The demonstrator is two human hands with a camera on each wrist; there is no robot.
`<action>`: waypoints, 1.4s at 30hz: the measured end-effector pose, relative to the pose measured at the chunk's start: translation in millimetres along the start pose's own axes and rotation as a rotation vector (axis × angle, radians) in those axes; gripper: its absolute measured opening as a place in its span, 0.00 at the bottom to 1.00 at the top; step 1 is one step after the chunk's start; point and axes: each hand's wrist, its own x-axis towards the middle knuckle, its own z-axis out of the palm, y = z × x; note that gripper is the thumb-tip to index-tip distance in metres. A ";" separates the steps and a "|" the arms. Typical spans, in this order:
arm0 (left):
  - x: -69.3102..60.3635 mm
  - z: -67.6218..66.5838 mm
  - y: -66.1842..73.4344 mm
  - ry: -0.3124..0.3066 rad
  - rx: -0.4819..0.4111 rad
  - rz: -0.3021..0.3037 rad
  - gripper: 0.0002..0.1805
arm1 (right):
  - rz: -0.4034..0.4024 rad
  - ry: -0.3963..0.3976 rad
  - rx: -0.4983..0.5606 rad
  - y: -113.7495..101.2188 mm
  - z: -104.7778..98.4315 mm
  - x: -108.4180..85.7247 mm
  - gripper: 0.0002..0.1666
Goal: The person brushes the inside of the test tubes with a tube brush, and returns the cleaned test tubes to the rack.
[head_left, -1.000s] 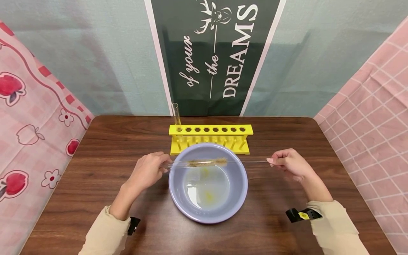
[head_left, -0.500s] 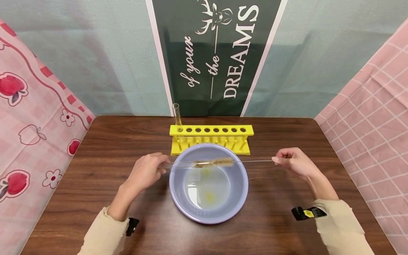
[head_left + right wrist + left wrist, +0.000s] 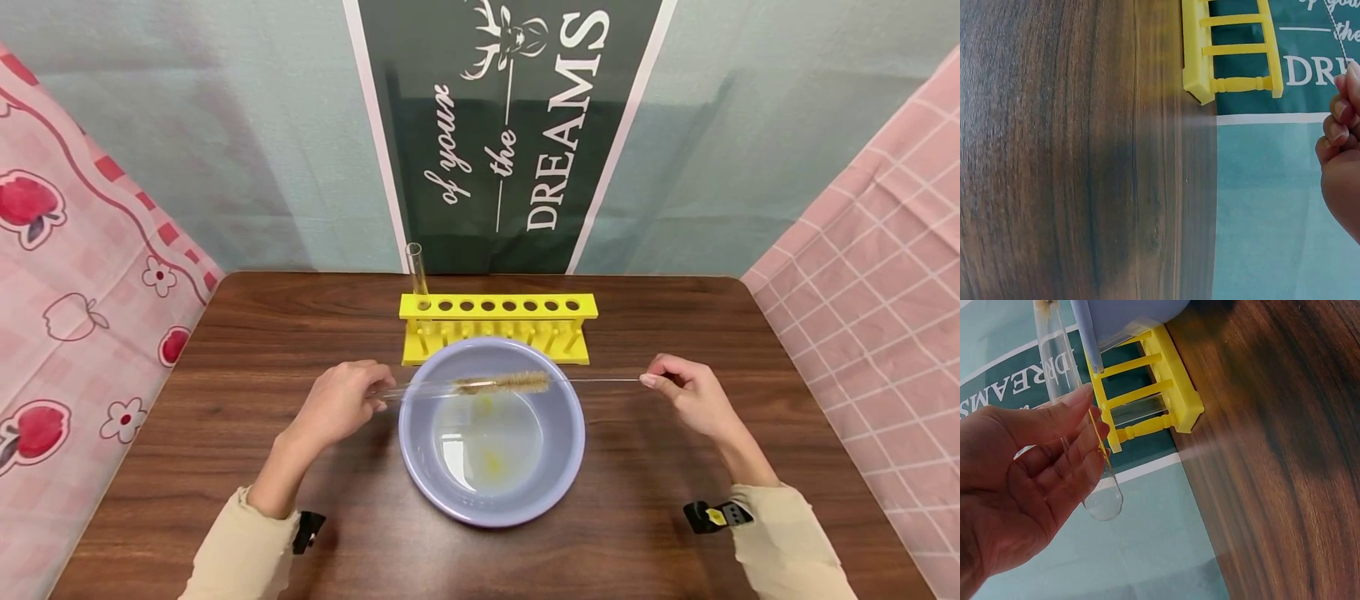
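My left hand (image 3: pixel 343 402) grips a clear glass test tube (image 3: pixel 429 389) near its rounded closed end, which pokes out below the fingers in the left wrist view (image 3: pixel 1104 501). The tube lies almost level above the purple basin (image 3: pixel 568 450). A test tube brush (image 3: pixel 525 382) with tan bristles sits partly inside the tube's mouth, the rest of the bristles outside it. On the right, my right hand (image 3: pixel 693 396) pinches the thin twisted wire handle (image 3: pixel 1335 28) of the brush between thumb and fingers. Cloudy water with yellowish patches stands in the basin.
Behind the basin stands a yellow test tube rack (image 3: pixel 498 307) with one upright glass test tube (image 3: pixel 416 271) in its leftmost hole. All rests on a dark wooden table (image 3: pixel 622 533). Patterned cloths hang at the back and both sides.
Compared with a second ago, my right hand has shifted slightly right and the brush has come a little further out of the tube. My left hand has barely moved.
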 end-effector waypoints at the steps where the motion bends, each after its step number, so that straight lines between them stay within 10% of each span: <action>1: -0.2 -0.1 -0.3 -0.005 0.001 -0.004 0.13 | -0.004 0.006 -0.004 0.4 0.1 -0.4 0.17; 13: -1.7 0.9 0.0 -0.010 0.028 -0.017 0.13 | 0.221 -0.112 0.064 24.1 -16.6 1.2 0.10; 23: -2.8 1.5 0.9 0.022 0.069 -0.003 0.14 | 0.554 -0.309 0.581 18.9 -35.0 12.0 0.18; 36: -4.9 -0.7 -4.4 0.011 0.039 -0.026 0.13 | 0.345 -0.229 0.224 23.5 -34.8 3.5 0.11; 42: -10.3 -7.7 -11.9 0.018 0.063 -0.050 0.13 | 0.364 -0.166 0.282 25.2 -39.1 -1.9 0.09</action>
